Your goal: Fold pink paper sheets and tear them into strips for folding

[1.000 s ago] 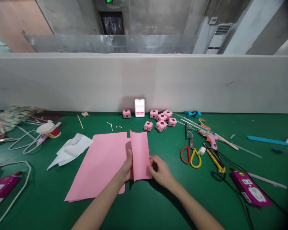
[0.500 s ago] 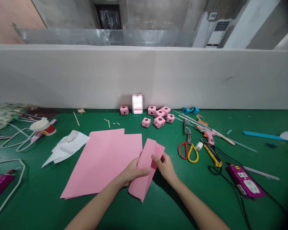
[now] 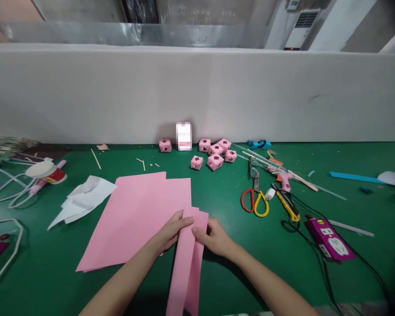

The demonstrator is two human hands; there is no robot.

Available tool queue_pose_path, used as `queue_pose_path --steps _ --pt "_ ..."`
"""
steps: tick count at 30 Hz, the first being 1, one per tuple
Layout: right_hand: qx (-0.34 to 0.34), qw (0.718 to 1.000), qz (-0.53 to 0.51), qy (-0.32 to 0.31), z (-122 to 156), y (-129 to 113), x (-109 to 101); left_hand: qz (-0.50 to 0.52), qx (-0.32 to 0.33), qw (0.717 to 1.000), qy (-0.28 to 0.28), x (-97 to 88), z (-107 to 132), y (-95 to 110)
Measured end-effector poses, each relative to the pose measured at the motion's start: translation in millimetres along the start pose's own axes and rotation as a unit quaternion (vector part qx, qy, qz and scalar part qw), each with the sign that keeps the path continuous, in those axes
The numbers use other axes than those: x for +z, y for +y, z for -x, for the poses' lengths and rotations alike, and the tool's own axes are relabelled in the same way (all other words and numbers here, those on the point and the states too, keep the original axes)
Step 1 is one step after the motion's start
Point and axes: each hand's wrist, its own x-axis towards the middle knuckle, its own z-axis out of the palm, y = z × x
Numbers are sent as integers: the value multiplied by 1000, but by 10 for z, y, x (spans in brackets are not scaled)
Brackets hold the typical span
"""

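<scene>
A long folded strip of pink paper [image 3: 181,267] runs from between my hands down to the bottom edge of the view. My left hand [image 3: 174,229] pinches its upper left side, thumb lying across the front. On the upper right side, my right hand [image 3: 213,237] grips the paper with the thumb in front and the fingers behind. The strip's two layers spread apart lower down. Beside my left arm, large pink sheets [image 3: 138,215] lie flat on the green table [image 3: 46,254].
Several pink paper cubes [image 3: 215,161] sit near the grey wall. To the right are scissors [image 3: 255,199], a utility knife [image 3: 288,204], a pink glue gun [image 3: 285,181] and a purple box [image 3: 329,239] with black cords. White crumpled paper [image 3: 85,197] and a paper cup [image 3: 49,171] lie left.
Both hands have moved left and closer to me with the pink paper. It now hangs more upright and reaches lower, out of the frame. The view has tilted down slightly.
</scene>
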Motion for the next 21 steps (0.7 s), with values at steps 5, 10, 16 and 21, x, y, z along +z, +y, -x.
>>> queue_pose_path --steps 5,10,16,21 --pt "15 984 -177 11 -41 7 -87 26 -2 1000 -5 -20 -10 7" --pt "39 972 -223 60 -106 4 -213 19 -6 1000 -23 -8 -13 30" --pt "48 971 -231 42 -108 40 -178 9 11 996 -92 -13 -49 -16" --pt "53 963 -259 40 -123 59 -164 35 -3 996 -85 -57 -63 -40"
